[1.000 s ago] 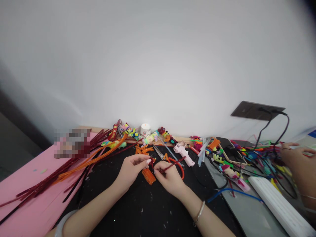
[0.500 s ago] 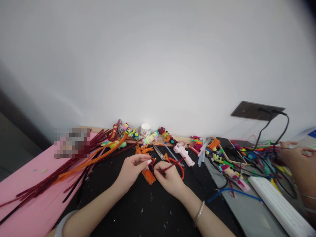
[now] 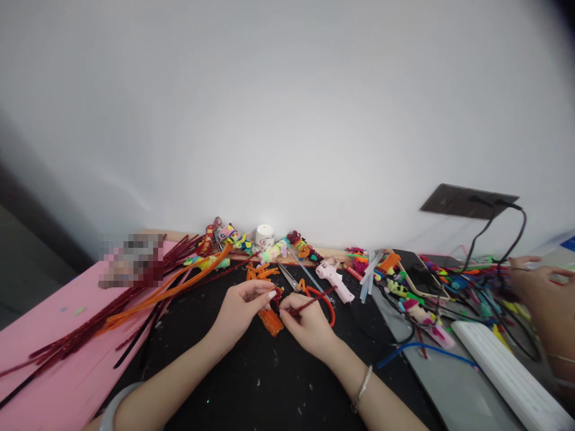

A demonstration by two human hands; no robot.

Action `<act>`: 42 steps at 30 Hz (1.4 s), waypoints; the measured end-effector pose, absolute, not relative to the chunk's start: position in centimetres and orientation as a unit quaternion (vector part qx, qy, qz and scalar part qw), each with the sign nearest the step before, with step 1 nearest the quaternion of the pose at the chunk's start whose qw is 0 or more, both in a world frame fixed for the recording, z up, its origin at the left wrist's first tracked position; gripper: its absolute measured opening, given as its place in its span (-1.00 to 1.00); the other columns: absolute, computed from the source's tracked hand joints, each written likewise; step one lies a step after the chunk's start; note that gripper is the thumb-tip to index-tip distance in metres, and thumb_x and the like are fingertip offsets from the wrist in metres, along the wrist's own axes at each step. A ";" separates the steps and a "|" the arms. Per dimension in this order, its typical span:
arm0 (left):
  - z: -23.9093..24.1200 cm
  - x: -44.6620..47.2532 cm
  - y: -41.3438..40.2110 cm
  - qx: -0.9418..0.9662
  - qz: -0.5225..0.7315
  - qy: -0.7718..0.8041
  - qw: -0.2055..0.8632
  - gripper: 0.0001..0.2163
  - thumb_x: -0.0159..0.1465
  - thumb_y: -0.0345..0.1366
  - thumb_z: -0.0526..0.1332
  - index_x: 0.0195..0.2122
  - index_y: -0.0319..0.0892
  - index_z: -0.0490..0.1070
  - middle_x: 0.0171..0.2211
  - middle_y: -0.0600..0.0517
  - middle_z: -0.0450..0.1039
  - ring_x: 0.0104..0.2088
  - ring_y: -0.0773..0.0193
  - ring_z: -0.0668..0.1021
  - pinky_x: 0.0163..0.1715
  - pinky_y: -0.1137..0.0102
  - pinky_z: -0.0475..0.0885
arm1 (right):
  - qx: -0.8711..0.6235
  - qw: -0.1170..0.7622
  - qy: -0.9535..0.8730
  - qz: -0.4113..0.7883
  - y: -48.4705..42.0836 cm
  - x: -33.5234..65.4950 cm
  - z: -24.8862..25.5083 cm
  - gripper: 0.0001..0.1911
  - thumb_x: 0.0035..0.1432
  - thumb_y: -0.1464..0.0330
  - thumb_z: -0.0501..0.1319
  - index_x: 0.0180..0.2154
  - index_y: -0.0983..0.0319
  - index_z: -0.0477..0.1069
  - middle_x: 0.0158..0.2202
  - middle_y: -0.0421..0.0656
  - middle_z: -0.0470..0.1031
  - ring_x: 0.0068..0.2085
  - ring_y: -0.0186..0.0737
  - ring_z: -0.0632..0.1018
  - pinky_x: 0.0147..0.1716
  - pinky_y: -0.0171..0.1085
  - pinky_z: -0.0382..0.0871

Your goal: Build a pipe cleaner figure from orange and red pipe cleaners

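My left hand (image 3: 238, 311) and my right hand (image 3: 308, 326) meet over a black mat (image 3: 251, 383), both pinched on a dark red pipe cleaner (image 3: 305, 304). Its free end points up and to the right. Just under my fingers lies a small orange pipe-cleaner piece (image 3: 271, 321). An orange wire loop (image 3: 330, 308) curves behind my right hand.
Scissors (image 3: 290, 278) and a pink glue gun (image 3: 335, 281) lie behind my hands. Long red and orange pipe cleaners (image 3: 135, 305) spread over a pink board (image 3: 54, 335) at left. Another person's hand (image 3: 543, 299) works at right among coloured scraps, cables and a white keyboard (image 3: 507, 374).
My fingers have shifted very slightly on the red pipe cleaner. The other person's hand at right has moved a little.
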State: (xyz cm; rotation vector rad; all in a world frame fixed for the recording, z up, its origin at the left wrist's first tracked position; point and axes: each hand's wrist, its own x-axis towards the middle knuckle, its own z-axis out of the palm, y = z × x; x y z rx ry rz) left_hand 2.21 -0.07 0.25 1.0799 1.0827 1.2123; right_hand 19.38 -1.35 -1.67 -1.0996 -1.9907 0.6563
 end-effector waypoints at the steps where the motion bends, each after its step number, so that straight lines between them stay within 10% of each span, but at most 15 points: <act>1: 0.3 2.2 -0.1 0.457 0.515 0.459 0.562 -0.79 -0.06 -0.27 0.43 -0.39 -0.23 0.59 -0.50 0.01 0.61 -0.54 0.32 0.52 -0.43 0.41 0.48 | -0.431 0.377 -0.778 0.257 -1.3 19.4 -1.7 -0.85 0.13 0.48 0.12 -0.47 0.20 0.35 -0.50 -0.24 0.40 -0.45 -0.31 0.42 -0.40 -0.36 0.28; 42: -0.2 2.0 0.0 0.497 0.493 0.456 0.549 -0.78 -0.02 -0.24 0.41 -0.37 -0.24 0.58 -0.44 -0.03 0.62 -0.52 0.28 0.54 -0.43 0.38 0.47 | -0.429 0.366 -0.785 0.257 -1.5 19.3 -1.4 -0.84 0.13 0.51 0.14 -0.47 0.21 0.36 -0.50 -0.25 0.42 -0.44 -0.31 0.45 -0.39 -0.36 0.32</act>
